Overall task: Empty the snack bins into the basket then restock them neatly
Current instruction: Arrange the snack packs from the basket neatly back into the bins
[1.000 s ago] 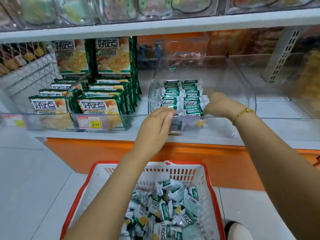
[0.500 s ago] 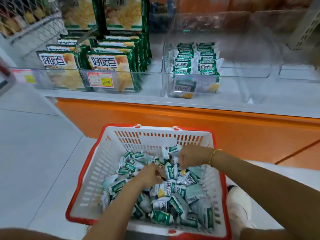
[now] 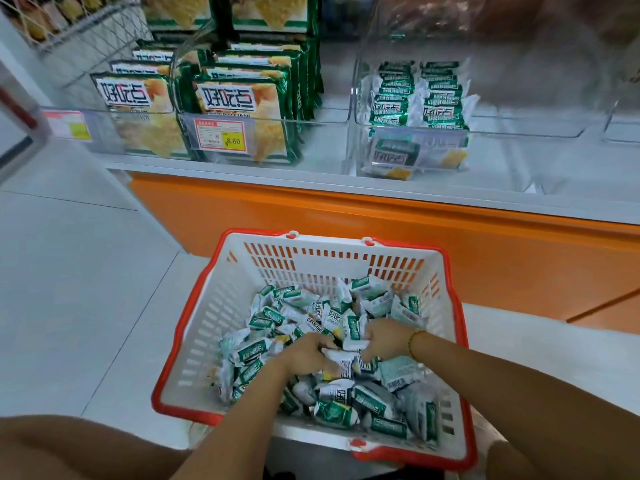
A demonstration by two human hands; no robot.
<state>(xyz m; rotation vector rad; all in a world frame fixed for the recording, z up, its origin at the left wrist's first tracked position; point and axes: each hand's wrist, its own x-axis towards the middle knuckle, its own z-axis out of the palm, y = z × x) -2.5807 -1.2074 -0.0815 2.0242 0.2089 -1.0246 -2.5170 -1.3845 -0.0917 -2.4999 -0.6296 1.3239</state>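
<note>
Down at 6 o'clock of the view, the snack packets (image 3: 334, 412) lie in a loose heap inside the red-rimmed basket (image 3: 207, 327), green-and-white wrappers pointing every which way, no shared long axis. Both hands are buried in the middle of the heap. Left hand (image 3: 304, 355) has its fingers curled down and is gripping packets; right hand (image 3: 381, 337), with a gold bracelet (image 3: 414, 337) on the wrist, is clamped round a packet at its 9 o'clock side. The hands are nearly touching. Target is the clear bin (image 3: 519, 133), straight up at 12 o'clock from the hands, on the white shelf (image 3: 242, 171) above the orange base panel (image 3: 311, 216). Two stocked rows (image 3: 391, 95) already fill its 9 o'clock side. The rows run along the 12–6 line, and each packet stands with its long axis 9–3 and its label facing 6. Bare bin floor sits at 3 o'clock of those rows, so the right hand looks nearer to that gap. My read is that this is the restock phase, mid-grab. Picked packets will likely need turning to 9–3 before they go in, and the crinkly wrappers may slip. Bagged crackers (image 3: 239, 109) with a yellow price tag (image 3: 220, 135) are at 11 o'clock, well apart from the hands.
</note>
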